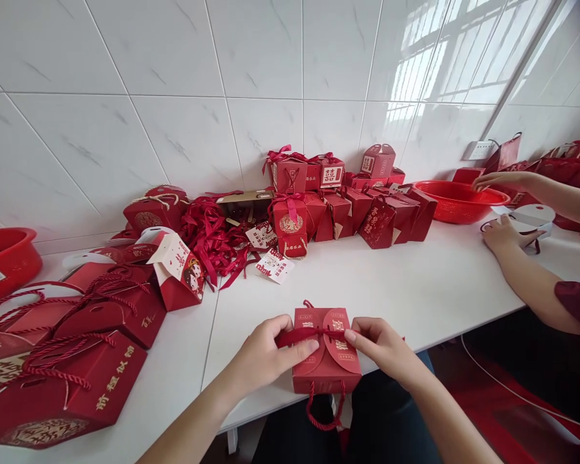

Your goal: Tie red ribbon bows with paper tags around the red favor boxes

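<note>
A small red gift box (pixel 327 362) with gold lettering lies at the near edge of the white table (pixel 415 283). A red ribbon (pixel 305 334) runs across its top. My left hand (pixel 263 353) pinches the ribbon's left end, fingers closed. My right hand (pixel 384 348) pinches the ribbon at the right side of the box top. A red cord handle (pixel 321 412) hangs from the box below the table edge.
Finished red boxes (pixel 348 206) are stacked against the tiled wall, beside a heap of loose red ribbons (pixel 212 241). Flat red bags (pixel 67 367) lie at left near a red basin (pixel 4 261). Another person's hands (pixel 502 233) work at right by a red basket (pixel 457 201).
</note>
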### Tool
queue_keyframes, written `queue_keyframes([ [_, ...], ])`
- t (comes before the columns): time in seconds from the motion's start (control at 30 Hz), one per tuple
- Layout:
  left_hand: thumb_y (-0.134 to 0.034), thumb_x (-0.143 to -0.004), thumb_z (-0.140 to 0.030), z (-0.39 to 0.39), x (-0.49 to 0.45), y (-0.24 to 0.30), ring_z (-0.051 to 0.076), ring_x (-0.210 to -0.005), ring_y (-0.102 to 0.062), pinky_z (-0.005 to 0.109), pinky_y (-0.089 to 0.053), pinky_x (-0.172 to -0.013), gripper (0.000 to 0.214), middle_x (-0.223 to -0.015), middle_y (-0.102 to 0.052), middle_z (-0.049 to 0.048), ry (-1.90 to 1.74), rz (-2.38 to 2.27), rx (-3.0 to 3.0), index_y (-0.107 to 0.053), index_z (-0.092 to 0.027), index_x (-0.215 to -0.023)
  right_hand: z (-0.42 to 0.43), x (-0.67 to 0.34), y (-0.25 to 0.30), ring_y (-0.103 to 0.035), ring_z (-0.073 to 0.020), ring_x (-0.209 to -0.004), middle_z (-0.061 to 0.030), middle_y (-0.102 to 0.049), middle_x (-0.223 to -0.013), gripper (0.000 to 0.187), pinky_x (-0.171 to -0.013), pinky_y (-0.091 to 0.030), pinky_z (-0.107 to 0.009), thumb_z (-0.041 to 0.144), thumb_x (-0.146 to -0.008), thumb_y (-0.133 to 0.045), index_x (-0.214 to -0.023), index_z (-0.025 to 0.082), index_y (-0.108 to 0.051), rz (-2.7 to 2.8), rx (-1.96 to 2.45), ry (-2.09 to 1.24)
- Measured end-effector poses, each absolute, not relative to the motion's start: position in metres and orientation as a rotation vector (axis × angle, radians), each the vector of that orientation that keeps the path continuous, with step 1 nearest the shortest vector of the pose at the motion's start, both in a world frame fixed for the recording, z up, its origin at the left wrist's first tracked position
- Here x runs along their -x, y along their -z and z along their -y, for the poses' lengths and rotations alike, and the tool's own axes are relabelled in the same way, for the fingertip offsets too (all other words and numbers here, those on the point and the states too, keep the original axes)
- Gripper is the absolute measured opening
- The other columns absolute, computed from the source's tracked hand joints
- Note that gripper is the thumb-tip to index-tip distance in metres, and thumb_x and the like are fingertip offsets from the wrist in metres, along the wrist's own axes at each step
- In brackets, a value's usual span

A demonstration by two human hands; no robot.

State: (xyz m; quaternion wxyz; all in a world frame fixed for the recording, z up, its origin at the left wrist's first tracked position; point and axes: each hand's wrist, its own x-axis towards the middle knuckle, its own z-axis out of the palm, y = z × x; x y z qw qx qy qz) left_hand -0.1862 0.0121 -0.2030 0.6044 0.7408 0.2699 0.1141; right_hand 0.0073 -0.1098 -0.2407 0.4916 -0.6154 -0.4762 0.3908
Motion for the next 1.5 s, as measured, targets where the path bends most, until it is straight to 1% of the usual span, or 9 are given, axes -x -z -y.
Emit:
queue_keyframes([
  [0.1, -0.067, -0.074, -0.055, -0.012, 0.188, 0.207, 0.017, -0.074, -0.057, 0.025, -0.043, -0.066, 0.039, -0.077, -0.061, 0.0004, -0.300, -0.718, -1.767, -0.056, -0.017, -0.078, 0.114, -0.012, 0.240, -0.019, -0.0085, -0.056, 0.0046, -0.022, -0.059, 0.057, -0.052, -0.015, -0.025, 0.067, -0.078, -0.054, -0.057, 0.019, -0.031, 1.053, 1.477, -0.834],
  [0.17, -0.069, -0.070, -0.058, -0.015, 0.191, 0.210, 0.010, -0.058, -0.040, 0.021, -0.032, -0.055, 0.050, -0.059, -0.041, -0.0055, -0.356, -0.782, -1.863, -0.040, -0.018, -0.061, 0.117, -0.015, 0.243, -0.018, -0.0084, -0.055, 0.0048, -0.021, -0.057, 0.056, -0.052, -0.014, -0.025, 0.064, -0.078, -0.057, -0.056, 0.019, -0.032, 1.003, 1.471, -0.808],
  [0.3, -0.050, -0.081, -0.064, -0.026, 0.203, 0.211, 0.009, -0.054, -0.028, 0.023, -0.025, -0.052, 0.055, -0.055, -0.026, -0.0060, -0.370, -0.777, -1.914, -0.035, -0.019, -0.055, 0.125, -0.019, 0.250, -0.019, -0.0084, -0.054, 0.0048, -0.022, -0.055, 0.053, -0.051, -0.016, -0.026, 0.059, -0.079, -0.058, -0.055, 0.019, -0.034, 1.003, 1.520, -0.780],
  [0.53, -0.053, -0.084, -0.045, -0.060, 0.223, 0.209, 0.010, -0.054, -0.037, 0.020, -0.031, -0.053, 0.039, -0.060, -0.046, -0.0047, 0.113, -0.702, -1.910, -0.067, -0.020, -0.110, 0.156, -0.030, 0.227, -0.037, -0.0117, -0.063, 0.0008, -0.041, -0.068, 0.026, -0.057, -0.032, -0.025, 0.032, -0.089, -0.050, -0.068, 0.019, -0.041, 1.423, 1.496, -0.407],
  [0.67, -0.069, -0.073, -0.037, -0.064, 0.216, 0.215, 0.010, -0.057, -0.042, 0.021, -0.035, -0.055, 0.025, -0.068, -0.063, 0.0003, 0.433, -0.303, -1.755, -0.077, -0.019, -0.089, 0.159, -0.026, 0.212, -0.045, -0.0130, -0.068, -0.0013, -0.047, -0.071, 0.029, -0.061, -0.038, -0.026, 0.016, -0.083, -0.052, -0.057, 0.017, -0.039, 1.664, 1.659, -0.086],
  [0.9, -0.066, -0.081, -0.041, -0.035, 0.199, 0.193, 0.008, -0.055, -0.028, 0.021, -0.026, -0.051, 0.030, -0.053, -0.042, -0.0031, 0.068, -0.197, -1.691, -0.077, -0.016, -0.093, 0.148, -0.011, 0.212, -0.050, -0.0094, -0.060, -0.0015, -0.052, -0.074, 0.013, -0.053, -0.041, -0.023, 0.014, -0.080, -0.066, -0.069, 0.018, -0.062, 1.290, 1.527, 0.551],
  [1.1, -0.052, -0.091, -0.038, -0.001, 0.183, 0.174, 0.011, -0.065, -0.035, 0.023, -0.034, -0.062, 0.034, -0.069, -0.050, 0.0000, -0.198, -0.235, -1.693, -0.072, -0.016, -0.107, 0.143, 0.002, 0.199, -0.056, -0.0099, -0.060, -0.0025, -0.055, -0.073, 0.021, -0.051, -0.044, -0.021, 0.011, -0.084, -0.058, -0.065, 0.017, -0.062, 1.318, 1.460, 0.389],
  [1.23, -0.042, -0.090, -0.018, 0.009, 0.177, 0.174, 0.010, -0.061, -0.038, 0.022, -0.034, -0.062, 0.032, -0.063, -0.046, -0.0018, -0.278, -0.204, -1.655, -0.071, -0.016, -0.104, 0.138, 0.006, 0.198, -0.057, -0.0098, -0.058, -0.0028, -0.056, -0.072, 0.023, -0.046, -0.043, -0.019, 0.011, -0.087, -0.054, -0.067, 0.017, -0.064, 1.346, 1.409, 0.263],
  [1.5, -0.044, -0.078, -0.013, 0.001, 0.179, 0.164, 0.005, -0.035, -0.024, 0.021, -0.016, -0.038, 0.041, -0.039, -0.036, -0.0063, -0.024, -0.322, -1.587, -0.073, -0.013, -0.106, 0.143, 0.010, 0.203, -0.054, -0.0103, -0.061, -0.0027, -0.056, -0.077, 0.027, -0.049, -0.043, -0.022, 0.000, -0.080, -0.061, -0.098, 0.019, -0.069, 1.374, 1.292, 0.511],
])
